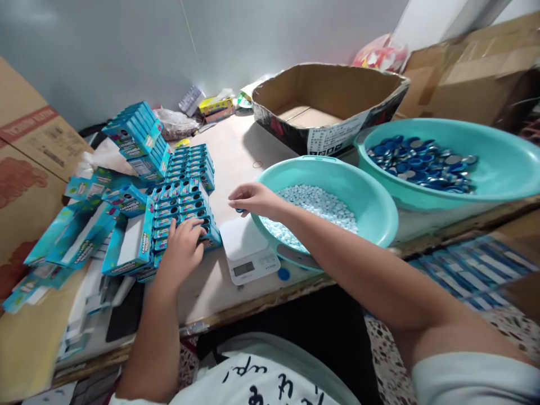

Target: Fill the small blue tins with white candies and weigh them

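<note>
My left hand [183, 246] rests at the front of the stacked small blue boxes [185, 194], fingers curved over a box; its grip is unclear. Above the white digital scale [248, 250], my right hand [256, 201] is closed, with a small dark blue object [240, 210] under its fingertips. Right of the scale stands a turquoise basin [375, 208] holding many pale blue tablets [316, 205]. Another turquoise basin [502, 152], farther right, holds blue and silver tins [422, 163]. Open blue display boxes [129, 242] lie left of my left hand.
A large open cardboard tray [329, 93] stands behind the basins. Brown cartons [468, 73] are at the right back, and another carton [37, 152] stands at the left. Bags and small packages lie along the wall. A blue disc [283, 274] sits near the table's front edge.
</note>
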Tool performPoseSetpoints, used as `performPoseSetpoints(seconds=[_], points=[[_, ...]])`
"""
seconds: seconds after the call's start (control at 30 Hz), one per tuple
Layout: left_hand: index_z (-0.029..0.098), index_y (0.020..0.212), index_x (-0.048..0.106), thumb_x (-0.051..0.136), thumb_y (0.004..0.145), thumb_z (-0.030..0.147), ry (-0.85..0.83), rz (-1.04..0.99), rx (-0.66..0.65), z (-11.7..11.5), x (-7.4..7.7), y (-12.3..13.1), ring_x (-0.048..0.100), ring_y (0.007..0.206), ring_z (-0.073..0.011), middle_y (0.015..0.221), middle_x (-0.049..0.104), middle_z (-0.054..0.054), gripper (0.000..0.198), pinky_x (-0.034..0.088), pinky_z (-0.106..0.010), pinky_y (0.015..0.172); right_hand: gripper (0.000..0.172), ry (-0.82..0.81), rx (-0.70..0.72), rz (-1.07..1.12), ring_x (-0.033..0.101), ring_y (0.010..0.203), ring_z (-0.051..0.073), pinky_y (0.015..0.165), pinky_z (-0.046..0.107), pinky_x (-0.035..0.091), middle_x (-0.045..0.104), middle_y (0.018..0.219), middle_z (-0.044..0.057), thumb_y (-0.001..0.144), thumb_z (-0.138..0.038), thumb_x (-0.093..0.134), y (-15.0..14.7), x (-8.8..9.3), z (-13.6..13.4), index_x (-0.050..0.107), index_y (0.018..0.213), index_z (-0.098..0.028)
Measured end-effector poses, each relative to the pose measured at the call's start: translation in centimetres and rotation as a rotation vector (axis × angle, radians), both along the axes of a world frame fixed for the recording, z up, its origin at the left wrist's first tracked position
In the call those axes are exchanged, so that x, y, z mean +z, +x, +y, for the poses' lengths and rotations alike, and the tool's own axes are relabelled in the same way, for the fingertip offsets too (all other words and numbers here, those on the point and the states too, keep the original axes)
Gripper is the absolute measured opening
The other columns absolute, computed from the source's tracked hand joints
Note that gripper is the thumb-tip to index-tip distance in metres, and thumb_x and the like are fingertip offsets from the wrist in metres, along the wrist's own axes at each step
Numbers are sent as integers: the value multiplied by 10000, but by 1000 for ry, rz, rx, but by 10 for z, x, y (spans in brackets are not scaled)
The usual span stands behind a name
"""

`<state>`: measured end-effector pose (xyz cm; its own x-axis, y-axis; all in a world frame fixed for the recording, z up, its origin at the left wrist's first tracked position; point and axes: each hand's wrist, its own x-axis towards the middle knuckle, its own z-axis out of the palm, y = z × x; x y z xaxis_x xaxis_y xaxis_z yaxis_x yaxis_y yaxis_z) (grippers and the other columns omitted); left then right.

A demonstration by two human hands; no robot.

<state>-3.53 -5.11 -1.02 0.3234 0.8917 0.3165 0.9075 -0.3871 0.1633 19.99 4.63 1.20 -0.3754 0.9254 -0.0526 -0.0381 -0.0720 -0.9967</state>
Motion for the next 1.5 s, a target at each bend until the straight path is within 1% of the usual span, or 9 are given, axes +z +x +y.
performPoseSetpoints(seconds=[0.13, 0.23, 0.33, 0.57, 0.77, 0.93, 1.1, 1.23, 1.5], points=[[221, 916, 596, 516, 912, 216, 73, -82, 16, -13, 28, 6, 637, 1152, -330, 1119, 698, -94, 80, 292, -681, 1162, 150, -41, -38, 22, 584, 580, 86, 504, 187, 534, 633, 613, -15, 715, -127, 840, -2, -1, 0, 694, 746, -136], [220, 956, 621, 550, 939, 240, 148, -140, -55, -18, 49, 22, 631, 1167, -306, 1153, 686, -97, 76, 462, -520, 1077, 206, -68, -64, 92, 589, 597, 88, 518, 195, 528, 657, 658, -5, 678, -201, 878, 0, -1, -1, 693, 744, -139], [208, 1000, 637, 565, 951, 205, 153, -174, -150, -12, 54, 44, 636, 1152, -275, 1208, 675, -104, 88, 533, -426, 984, 295, -123, -146, 190, 598, 617, 91, 547, 210, 529, 682, 712, 1, 623, -265, 920, 4, -1, 2, 676, 744, -151], [194, 1063, 645, 595, 930, 137, -42, -246, -230, 19, 10, 80, 650, 1122, -287, 1178, 688, -114, 153, 563, -447, 955, 342, -194, -220, 197, 606, 629, 106, 536, 214, 509, 662, 690, 2, 582, -300, 937, 6, 2, 8, 659, 721, -156], [216, 1392, 487, 691, 910, 230, 169, -517, -209, 8, -8, 74, 560, 1324, -278, 1379, 602, -138, 524, 484, -475, 1116, 288, -127, -256, 85, 596, 629, 105, 508, 200, 480, 642, 699, 6, 610, -277, 890, 17, 16, 3, 671, 749, -152], [229, 1172, 566, 625, 950, 158, 334, -912, -132, -9, -33, 62, 688, 1053, -186, 1078, 698, -60, 240, 571, -373, 952, 255, 188, -184, -301, 537, 564, 105, 461, 216, 397, 615, 656, 7, 686, -351, 821, 60, 29, 4, 707, 801, -155], [243, 1159, 512, 570, 967, 139, 412, -978, -187, -13, -58, 61, 693, 969, -173, 1030, 669, -51, 225, 607, -381, 869, 226, 209, -169, -597, 527, 559, 126, 485, 249, 378, 634, 657, 30, 731, -361, 715, 86, 1, 13, 730, 814, -151], [254, 1181, 493, 588, 961, 191, 413, -928, -188, -11, -66, 64, 674, 1007, -196, 1079, 645, -70, 248, 595, -429, 899, 169, 284, -192, -801, 538, 590, 137, 540, 263, 392, 678, 708, 44, 742, -300, 657, 90, -25, 23, 739, 783, -158], [237, 1193, 511, 592, 970, 233, 221, -1078, -52, -11, -67, 67, 654, 1029, -179, 1115, 598, -78, 237, 580, -345, 888, 169, 320, -131, -969, 615, 687, 173, 640, 283, 433, 735, 826, 61, 815, -241, 617, 94, -33, 26, 760, 870, -171]])
